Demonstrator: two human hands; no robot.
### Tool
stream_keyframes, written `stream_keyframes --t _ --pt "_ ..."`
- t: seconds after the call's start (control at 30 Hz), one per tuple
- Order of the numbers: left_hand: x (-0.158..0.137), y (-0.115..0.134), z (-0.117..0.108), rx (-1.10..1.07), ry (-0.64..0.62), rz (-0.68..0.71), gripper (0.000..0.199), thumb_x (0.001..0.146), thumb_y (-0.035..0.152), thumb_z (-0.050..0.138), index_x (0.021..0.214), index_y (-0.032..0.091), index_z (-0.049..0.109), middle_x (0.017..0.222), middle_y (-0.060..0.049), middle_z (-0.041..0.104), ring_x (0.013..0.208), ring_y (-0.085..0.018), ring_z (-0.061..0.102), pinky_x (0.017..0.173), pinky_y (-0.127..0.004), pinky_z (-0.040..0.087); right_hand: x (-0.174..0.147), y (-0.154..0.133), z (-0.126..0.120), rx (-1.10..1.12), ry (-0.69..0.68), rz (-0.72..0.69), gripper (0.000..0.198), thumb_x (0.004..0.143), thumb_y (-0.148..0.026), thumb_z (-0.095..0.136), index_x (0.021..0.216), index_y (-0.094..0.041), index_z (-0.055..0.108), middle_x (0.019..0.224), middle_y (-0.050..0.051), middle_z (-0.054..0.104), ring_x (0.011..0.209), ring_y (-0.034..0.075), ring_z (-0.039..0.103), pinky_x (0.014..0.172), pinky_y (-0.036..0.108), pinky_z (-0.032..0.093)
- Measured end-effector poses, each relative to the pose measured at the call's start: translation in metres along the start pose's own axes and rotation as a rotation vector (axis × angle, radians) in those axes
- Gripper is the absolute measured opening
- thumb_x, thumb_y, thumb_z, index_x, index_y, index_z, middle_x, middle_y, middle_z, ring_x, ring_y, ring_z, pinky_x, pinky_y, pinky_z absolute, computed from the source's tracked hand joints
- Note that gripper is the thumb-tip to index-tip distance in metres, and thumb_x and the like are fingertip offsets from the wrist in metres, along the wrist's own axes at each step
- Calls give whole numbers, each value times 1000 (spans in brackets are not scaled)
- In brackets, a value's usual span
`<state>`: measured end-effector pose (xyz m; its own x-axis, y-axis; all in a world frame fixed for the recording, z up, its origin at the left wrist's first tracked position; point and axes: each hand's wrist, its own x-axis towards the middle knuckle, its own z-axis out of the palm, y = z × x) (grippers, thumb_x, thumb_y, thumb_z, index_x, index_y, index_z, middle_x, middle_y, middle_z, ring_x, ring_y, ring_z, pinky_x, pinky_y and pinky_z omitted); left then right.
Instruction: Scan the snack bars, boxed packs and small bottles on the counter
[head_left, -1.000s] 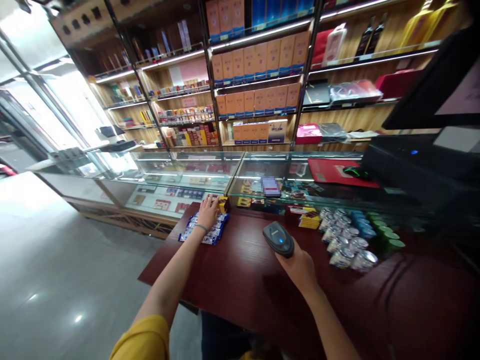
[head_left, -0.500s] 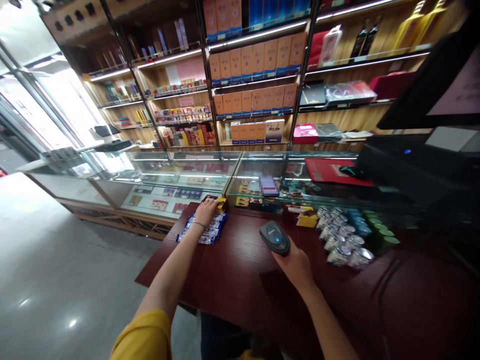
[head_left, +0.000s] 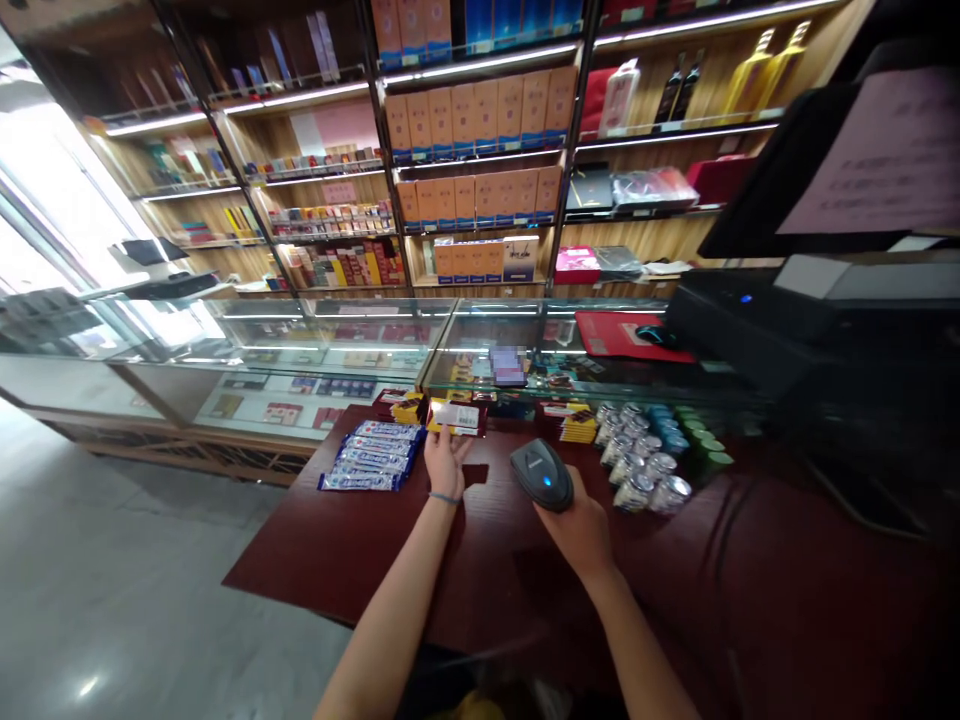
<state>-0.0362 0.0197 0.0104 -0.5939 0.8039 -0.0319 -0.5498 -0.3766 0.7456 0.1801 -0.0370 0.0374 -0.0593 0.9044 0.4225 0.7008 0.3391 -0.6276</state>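
My left hand (head_left: 445, 464) holds up a flat red-and-yellow snack packet (head_left: 457, 417) by its lower edge, the side with a white label and barcode facing me. My right hand (head_left: 585, 530) is wrapped round the handle of a black barcode scanner (head_left: 541, 474) with a small blue light; its head points forward and left, apart from the packet. Left of my left hand lie blue-and-white wrapped bars (head_left: 375, 455) in a row. Behind them sits a stack of yellow-edged packets (head_left: 406, 408).
A second packet stack (head_left: 577, 422) and several cans (head_left: 636, 470) stand right on the dark red table (head_left: 480, 560). Beyond is a glass display counter (head_left: 337, 335) with a phone (head_left: 508, 366) and a red mat (head_left: 615, 335). A monitor (head_left: 847, 160) rises at right.
My left hand has lifted the packet from the stack behind the wrapped bars and brought it right, towards the scanner. My right hand still holds the scanner. The view has turned slightly right.
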Motion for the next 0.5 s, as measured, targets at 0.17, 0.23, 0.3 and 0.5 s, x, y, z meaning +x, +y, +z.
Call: stream_keyframes --t 0.17,0.23,0.3,0.5 --pt "-19 -28 -2 -184 -37 -199 20 86 27 68 101 21 56 109 -7 69 100 -19 69 98 -45 52 -3 10 -7 -61 -82 6 36 83 -39 57 116 -26 51 82 2 75 73 27 73 56 28 42" --pt "-19 -33 -6 -184 -29 -234 18 88 26 66 101 22 55 110 -7 69 99 -18 70 100 -47 50 -5 14 -7 -110 -116 -5 36 84 -38 56 118 -26 50 82 2 75 72 27 73 55 28 41" --pt "-18 -35 -7 -178 -15 -249 16 89 25 65 101 22 54 110 -6 69 97 -17 70 100 -47 50 -6 17 -5 -152 -136 -24 38 85 -37 56 120 -26 48 83 2 75 71 27 73 55 29 41" --pt "-15 -36 -5 -203 16 -263 13 91 19 60 102 23 55 113 -5 68 103 -17 68 103 -47 50 -5 22 5 -208 -228 -87 34 82 -37 60 113 -24 53 79 3 74 71 27 72 56 29 40"
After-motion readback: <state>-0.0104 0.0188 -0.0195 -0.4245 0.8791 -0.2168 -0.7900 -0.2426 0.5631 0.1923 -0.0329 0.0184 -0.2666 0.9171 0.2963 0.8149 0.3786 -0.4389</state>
